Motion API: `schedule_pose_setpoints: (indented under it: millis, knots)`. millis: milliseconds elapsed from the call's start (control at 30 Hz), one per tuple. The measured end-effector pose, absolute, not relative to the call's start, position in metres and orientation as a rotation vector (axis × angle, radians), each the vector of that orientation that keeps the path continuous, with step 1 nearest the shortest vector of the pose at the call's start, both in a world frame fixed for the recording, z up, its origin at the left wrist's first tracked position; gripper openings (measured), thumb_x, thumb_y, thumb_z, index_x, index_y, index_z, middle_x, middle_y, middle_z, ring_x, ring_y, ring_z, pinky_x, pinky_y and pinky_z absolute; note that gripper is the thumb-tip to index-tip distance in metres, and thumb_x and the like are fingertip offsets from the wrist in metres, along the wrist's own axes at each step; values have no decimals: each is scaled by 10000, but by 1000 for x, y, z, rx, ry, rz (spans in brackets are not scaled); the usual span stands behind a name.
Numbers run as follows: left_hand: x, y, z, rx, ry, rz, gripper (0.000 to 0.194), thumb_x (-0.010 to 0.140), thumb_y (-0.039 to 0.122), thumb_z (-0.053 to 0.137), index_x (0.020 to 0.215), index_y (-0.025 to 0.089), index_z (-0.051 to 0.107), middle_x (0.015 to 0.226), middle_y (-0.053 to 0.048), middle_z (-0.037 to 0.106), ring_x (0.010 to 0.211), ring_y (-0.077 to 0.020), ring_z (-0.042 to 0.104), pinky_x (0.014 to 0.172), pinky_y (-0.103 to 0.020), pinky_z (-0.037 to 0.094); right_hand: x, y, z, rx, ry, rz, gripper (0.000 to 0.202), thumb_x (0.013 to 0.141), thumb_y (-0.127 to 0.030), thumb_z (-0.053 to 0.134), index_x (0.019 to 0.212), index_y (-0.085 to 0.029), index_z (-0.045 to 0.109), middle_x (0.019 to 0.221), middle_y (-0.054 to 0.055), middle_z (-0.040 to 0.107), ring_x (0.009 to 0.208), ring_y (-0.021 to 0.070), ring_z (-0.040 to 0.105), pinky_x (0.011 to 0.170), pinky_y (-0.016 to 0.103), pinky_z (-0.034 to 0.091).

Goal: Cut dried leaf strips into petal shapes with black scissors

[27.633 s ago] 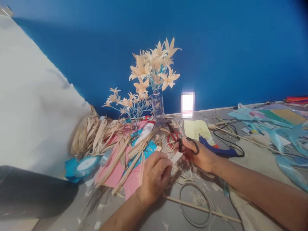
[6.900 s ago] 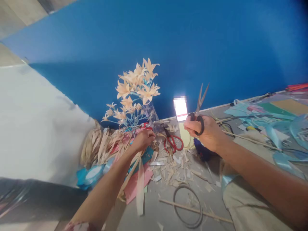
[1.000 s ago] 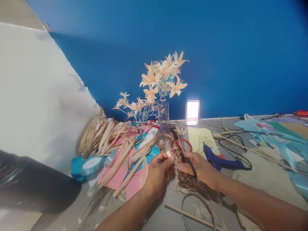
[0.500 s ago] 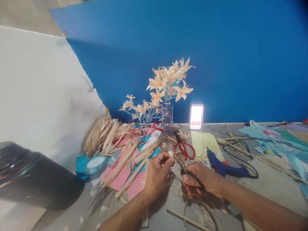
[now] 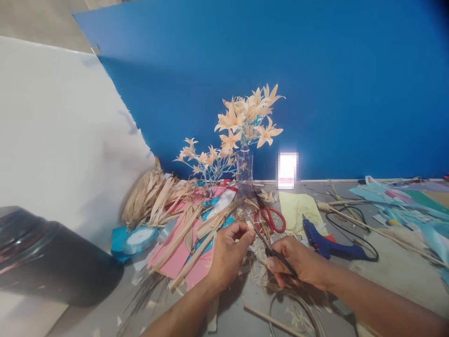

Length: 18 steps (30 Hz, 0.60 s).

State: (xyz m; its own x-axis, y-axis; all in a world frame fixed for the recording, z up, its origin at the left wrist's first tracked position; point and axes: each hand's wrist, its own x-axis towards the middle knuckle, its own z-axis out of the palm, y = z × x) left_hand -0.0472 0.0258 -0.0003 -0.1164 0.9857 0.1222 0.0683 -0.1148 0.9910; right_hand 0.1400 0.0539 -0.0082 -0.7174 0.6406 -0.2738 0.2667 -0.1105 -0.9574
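Between the thumb and fingers of my left hand point(image 5: 229, 255) is a small pale piece of dried husk point(image 5: 249, 225), mostly covered by the fingertips. My right hand point(image 5: 293, 262) grips the dark handles of a pair of scissors point(image 5: 266, 244), whose blades point up and left, right beside that piece. Just beyond my hands lies a second pair of scissors with red handles point(image 5: 270, 220). Husk scraps point(image 5: 257, 267) litter the table below my fingers.
Peach flowers stand in a clear vase point(image 5: 244, 168) at the back. A blue glue gun point(image 5: 329, 241) with its cord lies to the right. On the left are dried husks point(image 5: 143, 196), a ribbon roll point(image 5: 139, 239), pink paper point(image 5: 171, 252) and a large dark cylinder point(image 5: 59, 257).
The scissors' blades have closed together and now lie across by the left fingertips. The pale piece shows less than before. My left hand has barely moved.
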Motion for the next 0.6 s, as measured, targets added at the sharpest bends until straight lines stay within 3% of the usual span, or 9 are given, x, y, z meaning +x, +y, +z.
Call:
schedule_pose_setpoints:
  millis: [600]
  knots:
    - [-46,27,2,1038,1142,1327,254,710,343,760,660,160,592,583,-1,624,533,-116,550,577,-243,438,140,51,-13,-921,-1891,1901,688,687,-822,587,553,-148,564,516,31,585,387,64,385,372,189,247]
